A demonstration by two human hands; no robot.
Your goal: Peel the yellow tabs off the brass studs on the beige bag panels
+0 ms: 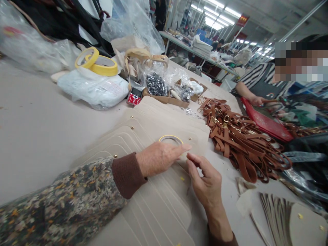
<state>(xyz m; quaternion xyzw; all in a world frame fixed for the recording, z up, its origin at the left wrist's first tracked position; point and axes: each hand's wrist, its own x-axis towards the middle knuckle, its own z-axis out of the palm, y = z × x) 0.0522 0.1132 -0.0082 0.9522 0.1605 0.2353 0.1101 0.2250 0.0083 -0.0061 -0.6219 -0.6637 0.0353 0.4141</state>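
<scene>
A thin ring of yellow tape (171,137) shows just behind my left hand (160,158), which is closed on it with the fingers pointing right. My right hand (206,177) is beside its fingertips, thumb and index finger pinched together; anything between them is too small to make out. Both hands are over a fanned stack of beige panels (159,205). Small gold studs (132,127) stand on several panels, and a bit of yellow tape (182,178) sticks to one below my hands.
Brown straps (230,136) with gold clasps are heaped at right. More beige pieces (304,222) lie at lower right. Behind are yellow tape rolls (105,65) on a white plastic bag (92,89) and boxes of bagged metal parts (156,83). A co-worker (258,78) works across the table.
</scene>
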